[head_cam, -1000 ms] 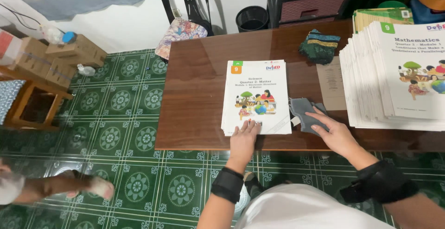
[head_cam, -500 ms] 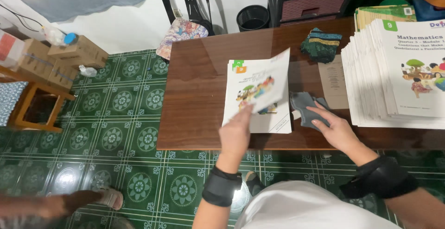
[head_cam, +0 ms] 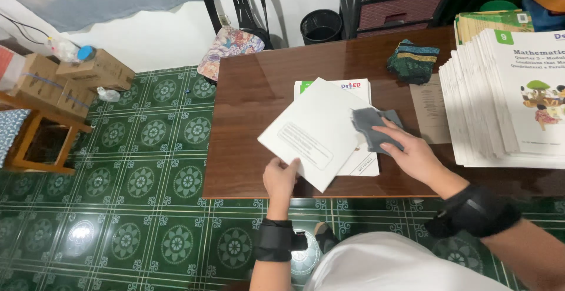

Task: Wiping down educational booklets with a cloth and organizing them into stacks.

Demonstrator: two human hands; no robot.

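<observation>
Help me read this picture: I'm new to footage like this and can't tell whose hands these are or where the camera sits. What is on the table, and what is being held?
The one view comes from a camera worn on a person's head, looking down, so both bare hands are that person's own; each wrist wears a black band. The left hand grips the lower corner of a white booklet, lifted and tilted, blank back side up, over another booklet lying on the brown wooden table. The right hand presses a grey cloth flat beside it. On the right stands a tall stack of printed booklets; behind lie a folded dark green cloth and a brown paper sheet. The floor is green patterned tile.
</observation>
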